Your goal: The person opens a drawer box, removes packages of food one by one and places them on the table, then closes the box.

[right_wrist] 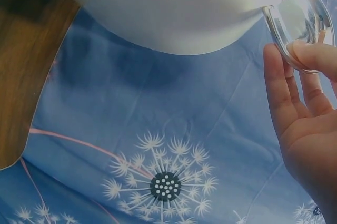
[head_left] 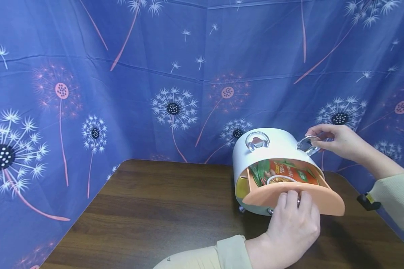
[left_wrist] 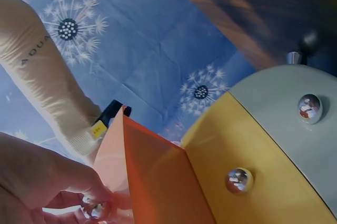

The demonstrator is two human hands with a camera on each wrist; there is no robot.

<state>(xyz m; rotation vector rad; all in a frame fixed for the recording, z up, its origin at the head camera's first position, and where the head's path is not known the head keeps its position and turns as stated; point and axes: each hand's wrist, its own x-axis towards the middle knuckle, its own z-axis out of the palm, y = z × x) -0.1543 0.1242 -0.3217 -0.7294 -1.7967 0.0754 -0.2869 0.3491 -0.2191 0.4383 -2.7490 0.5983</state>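
A white rounded drawer box with two shiny round ears stands on the table's right side. Its top peach-orange drawer is pulled out, and colourful food packets lie inside. My left hand grips the round chrome knob on that drawer's front. With thumb and fingers, my right hand pinches the box's right silver ear. The left silver ear is untouched. In the left wrist view, a yellow drawer and a grey-green drawer, each with a chrome knob, are closed.
The dark brown wooden table stretches to the left of the box. Behind it hangs a blue cloth printed with dandelions. A black strap with a yellow tag is at the right sleeve. Small chrome feet hold up the box.
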